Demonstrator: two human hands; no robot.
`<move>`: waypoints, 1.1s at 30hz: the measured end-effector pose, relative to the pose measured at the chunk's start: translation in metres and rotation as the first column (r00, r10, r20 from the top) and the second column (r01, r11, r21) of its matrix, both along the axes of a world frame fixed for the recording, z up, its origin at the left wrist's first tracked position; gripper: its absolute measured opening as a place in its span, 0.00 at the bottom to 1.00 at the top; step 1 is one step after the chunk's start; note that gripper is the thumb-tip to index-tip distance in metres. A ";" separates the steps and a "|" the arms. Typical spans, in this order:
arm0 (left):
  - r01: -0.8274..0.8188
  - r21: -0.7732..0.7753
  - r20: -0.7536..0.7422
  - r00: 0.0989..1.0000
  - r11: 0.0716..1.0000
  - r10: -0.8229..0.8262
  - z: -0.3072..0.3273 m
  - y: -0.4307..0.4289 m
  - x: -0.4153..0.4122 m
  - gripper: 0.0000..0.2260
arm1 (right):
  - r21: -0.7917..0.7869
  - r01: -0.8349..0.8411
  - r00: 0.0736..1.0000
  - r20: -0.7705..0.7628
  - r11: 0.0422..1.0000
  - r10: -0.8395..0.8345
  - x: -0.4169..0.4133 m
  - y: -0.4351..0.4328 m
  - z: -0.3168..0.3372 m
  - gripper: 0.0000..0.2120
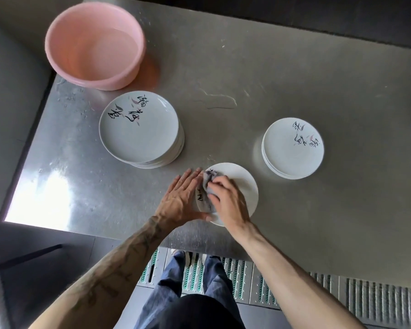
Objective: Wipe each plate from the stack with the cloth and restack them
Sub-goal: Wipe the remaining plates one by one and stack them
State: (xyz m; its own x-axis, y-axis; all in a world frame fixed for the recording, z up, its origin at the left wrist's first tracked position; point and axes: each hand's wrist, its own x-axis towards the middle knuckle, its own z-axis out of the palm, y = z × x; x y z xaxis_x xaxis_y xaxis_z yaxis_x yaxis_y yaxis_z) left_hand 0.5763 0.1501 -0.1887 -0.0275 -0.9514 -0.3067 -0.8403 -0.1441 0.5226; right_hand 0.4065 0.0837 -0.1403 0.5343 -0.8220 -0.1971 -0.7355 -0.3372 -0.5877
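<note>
Plate, white, single, is lying flat on the steel table near its front edge, closer to the person than either stack. Cloth, pale with dark purple marking, is sitting bunched on the plate's left part, covering some of the black brushwork printed there. Right hand is gripping the cloth with curled fingers and pressing it onto the plate. Left hand is lying flat with fingers straight and together, bracing the plate's left rim, thumb reaching along the near rim; it is holding nothing. Taller stack of matching plates, top one showing black calligraphy and pink strokes, is standing to the left and farther back. Lower stack of the same plates is standing to the right, well apart from the first. Pink basin is sitting at the far left corner, just behind the taller stack, water showing inside. Small puddle is lying on the table farther back, between the stacks.
</note>
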 end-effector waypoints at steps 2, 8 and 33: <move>0.002 -0.008 -0.001 1.000 1.000 -0.002 0.002 -0.001 0.001 0.62 | -0.005 -0.104 0.994 0.008 0.995 0.105 -0.007 0.019 0.001 0.09; -0.007 0.001 -0.006 1.000 1.000 0.007 0.003 0.001 -0.001 0.62 | -0.002 0.019 1.000 -0.003 1.000 -0.019 -0.028 0.012 -0.003 0.14; 0.047 0.035 -0.002 0.999 0.998 -0.047 0.008 -0.002 0.005 0.62 | 0.086 -0.074 0.996 -0.040 0.994 0.078 -0.049 0.050 0.006 0.10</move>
